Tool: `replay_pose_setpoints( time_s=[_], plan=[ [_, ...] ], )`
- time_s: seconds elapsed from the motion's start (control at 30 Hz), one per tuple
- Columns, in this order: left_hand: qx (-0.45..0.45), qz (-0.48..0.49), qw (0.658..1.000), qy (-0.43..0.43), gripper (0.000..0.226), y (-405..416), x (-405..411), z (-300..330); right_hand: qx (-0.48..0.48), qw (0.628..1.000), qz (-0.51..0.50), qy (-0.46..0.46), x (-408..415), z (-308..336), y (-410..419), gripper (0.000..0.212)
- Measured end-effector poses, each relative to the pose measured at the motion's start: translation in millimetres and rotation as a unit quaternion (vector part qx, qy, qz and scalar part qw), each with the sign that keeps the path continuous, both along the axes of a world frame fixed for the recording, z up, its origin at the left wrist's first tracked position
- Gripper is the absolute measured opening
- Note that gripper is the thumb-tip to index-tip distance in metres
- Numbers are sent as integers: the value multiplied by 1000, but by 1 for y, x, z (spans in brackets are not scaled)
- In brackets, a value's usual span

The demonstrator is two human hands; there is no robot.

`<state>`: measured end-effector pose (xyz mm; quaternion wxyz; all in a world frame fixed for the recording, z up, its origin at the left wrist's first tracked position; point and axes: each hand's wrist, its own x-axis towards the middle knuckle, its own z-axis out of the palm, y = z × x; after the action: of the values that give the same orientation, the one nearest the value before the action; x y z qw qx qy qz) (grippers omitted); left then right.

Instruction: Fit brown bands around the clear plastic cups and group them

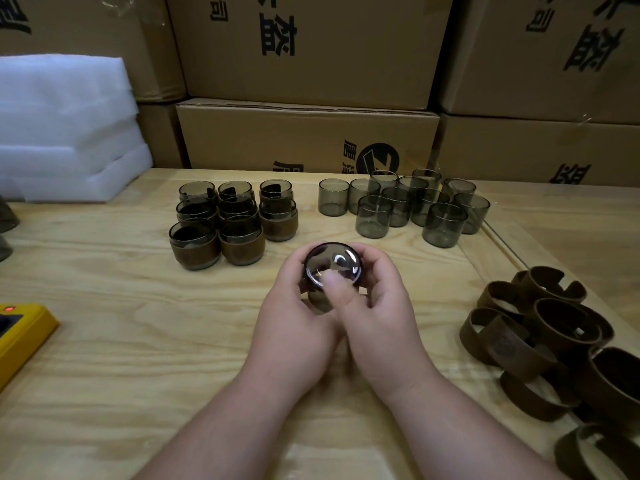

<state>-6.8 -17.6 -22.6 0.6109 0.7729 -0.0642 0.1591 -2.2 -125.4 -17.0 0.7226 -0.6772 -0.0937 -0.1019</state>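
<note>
We hold one smoky clear plastic cup above the pale wooden table, our left hand and right hand both curled around it. Banded cups stand grouped behind it; loose brown leather bands lie at right.

One head-worn camera looks forward and down, close over the wooden table, facing stacked cartons.

A packing or warehouse work area: stacked printed cardboard cartons wall in a plywood desk, with white foam sheets (packing material) piled at its left.
</note>
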Motion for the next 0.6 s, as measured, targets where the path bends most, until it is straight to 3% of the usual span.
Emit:
replay_pose_setpoints(
  time_s=[0.1, 0.33, 0.6],
  plan=[
    [38, -5, 999, -8, 54, -1, -1, 2, -25, 1000, -13, 4, 0, 0, 1, 68],
    [63, -7, 998, 0, 53, -5, -6, 1, -12, 996, -82, 27, 7, -1, -2, 59],
    [76, -43, 996, 0, 63, -5, -7, 3, 10, 991, -132, 17, 12, 0, -9, 23]
  ],
)
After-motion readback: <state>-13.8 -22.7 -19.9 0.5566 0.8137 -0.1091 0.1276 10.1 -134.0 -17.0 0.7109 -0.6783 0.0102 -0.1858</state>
